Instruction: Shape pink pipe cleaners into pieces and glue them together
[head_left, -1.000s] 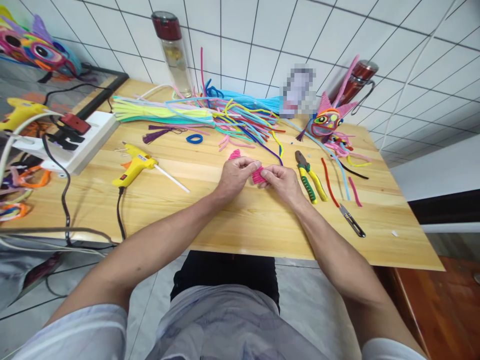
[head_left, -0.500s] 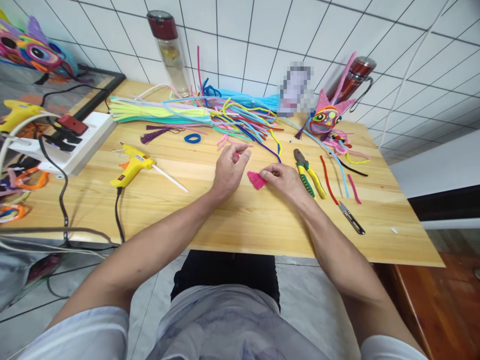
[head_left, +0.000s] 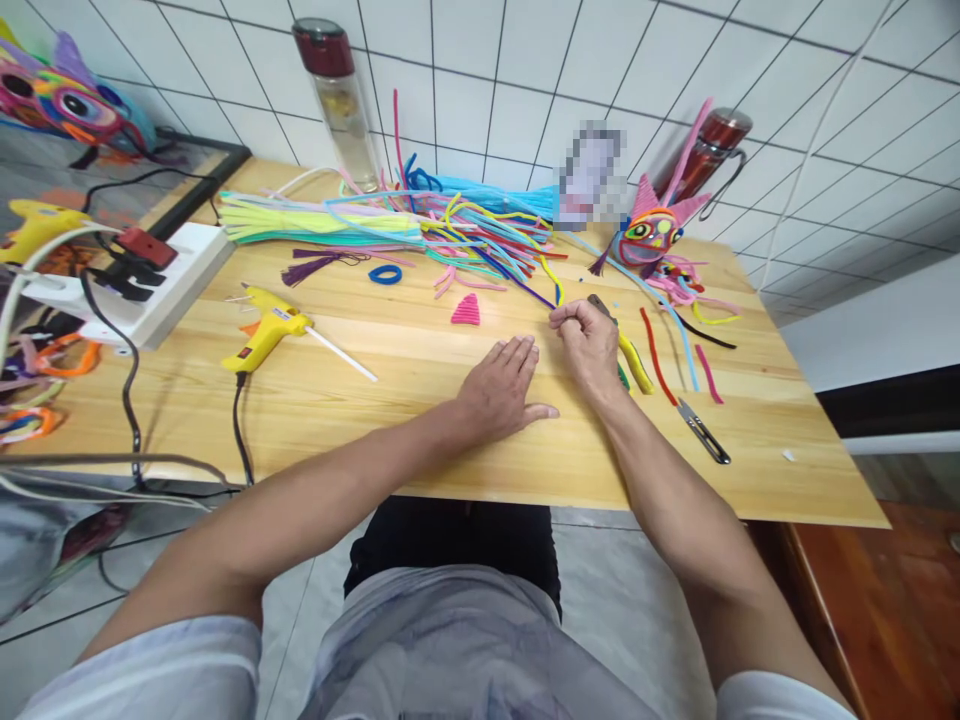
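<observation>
**Head view: both hands off the pink piece, right hand up at the pipe cleaners**

Head view shows the left hand [head_left: 501, 392] lying flat on the wooden counter [head_left: 420, 440], palm down, fingers spread and holding nothing. Half a second ago it was pinching something pink near the middle of the frame; now it rests lower, just left of the right hand.

The right hand [head_left: 589, 342] has moved up and right from where it held a folded pink piece. Its fingers are curled in a narrow grip at the near ends of the pipe cleaner pile [head_left: 465, 235], and seem to pinch a dark purple strand [head_left: 534, 293], though the contact is too small to be sure of. The hand covers part of the green-and-yellow pliers [head_left: 634, 362], which lie just right of it.

A pink ridged triangle [head_left: 466, 311] now lies alone on the counter above the left hand, apart from both hands. The second pink piece that the right hand held a moment ago is not in sight; it may lie under a hand. By this reading the pink work is set down and a fresh strand is being picked.

Left of centre lies the yellow glue gun [head_left: 268, 335]; small snips [head_left: 703, 432] lie at right, and a colourful mask [head_left: 651, 238] sits at the upper right.
</observation>
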